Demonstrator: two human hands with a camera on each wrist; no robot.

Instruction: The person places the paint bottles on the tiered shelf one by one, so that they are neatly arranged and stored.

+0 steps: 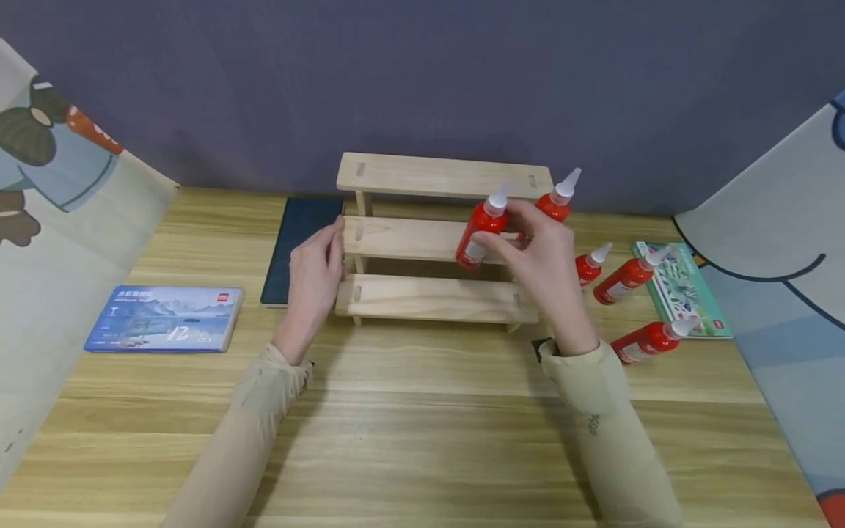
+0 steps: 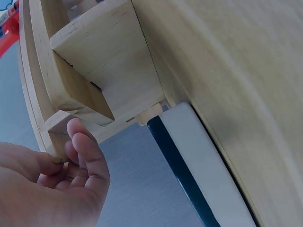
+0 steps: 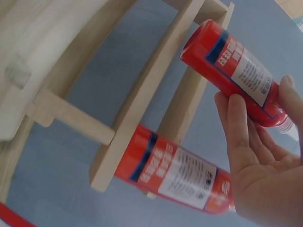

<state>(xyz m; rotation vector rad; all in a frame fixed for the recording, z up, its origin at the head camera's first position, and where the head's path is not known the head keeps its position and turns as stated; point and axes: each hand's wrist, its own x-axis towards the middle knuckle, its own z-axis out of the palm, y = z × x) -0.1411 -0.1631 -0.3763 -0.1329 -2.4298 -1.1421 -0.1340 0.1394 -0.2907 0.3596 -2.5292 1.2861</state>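
Note:
A three-tier wooden rack [image 1: 437,299] stands before me. At its left end my left hand [image 1: 315,268] grips the rack, with thumb and curled fingers at a board's end in the left wrist view. My right hand [image 1: 544,253] holds a red squeeze bottle [image 1: 480,233] with a white pointed cap between thumb and fingers, over the middle shelf and slightly tilted. Its red base [image 3: 196,45] hangs apart from the boards in the right wrist view. A second red bottle [image 3: 177,175] stands on a shelf at the rack's right end, partly behind my right hand in the head view.
Several red bottles [image 1: 623,282] stand on the table to the right, near a green book [image 1: 689,293]. A dark notebook [image 1: 285,249] lies left of the rack, and a blue box [image 1: 165,319] lies farther left. A dark wall [image 1: 422,81] rises behind.

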